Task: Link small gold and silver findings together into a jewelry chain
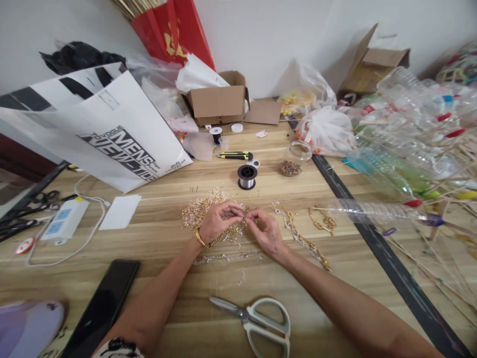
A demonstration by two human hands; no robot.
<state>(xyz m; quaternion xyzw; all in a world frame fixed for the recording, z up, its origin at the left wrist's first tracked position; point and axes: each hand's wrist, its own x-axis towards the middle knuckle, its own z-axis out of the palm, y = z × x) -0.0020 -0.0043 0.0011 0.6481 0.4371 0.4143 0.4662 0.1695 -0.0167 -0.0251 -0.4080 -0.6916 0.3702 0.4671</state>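
My left hand (222, 221) and my right hand (263, 231) meet fingertip to fingertip over the table, both pinched closed. What they pinch is too small to make out. Under and behind my left hand spreads a pile of small gold and clear jewellery pieces (199, 211), partly covered by it. A silver chain (229, 257) lies just in front of my hands, with a short bit of chain (242, 278) nearer to me. Right of my right hand are gold and silver chains (303, 241) and a gold bracelet-like chain (322, 223). Scissors (257, 318) lie partly spread at the front.
Behind the pile stand a wire spool (247, 179), a yellow-black utility knife (234, 155) and a bead jar (292, 161). Left are a phone (102, 303), a power strip (65, 221) and a large paper bag (122, 129). Plastic bottles (402, 144) crowd the right.
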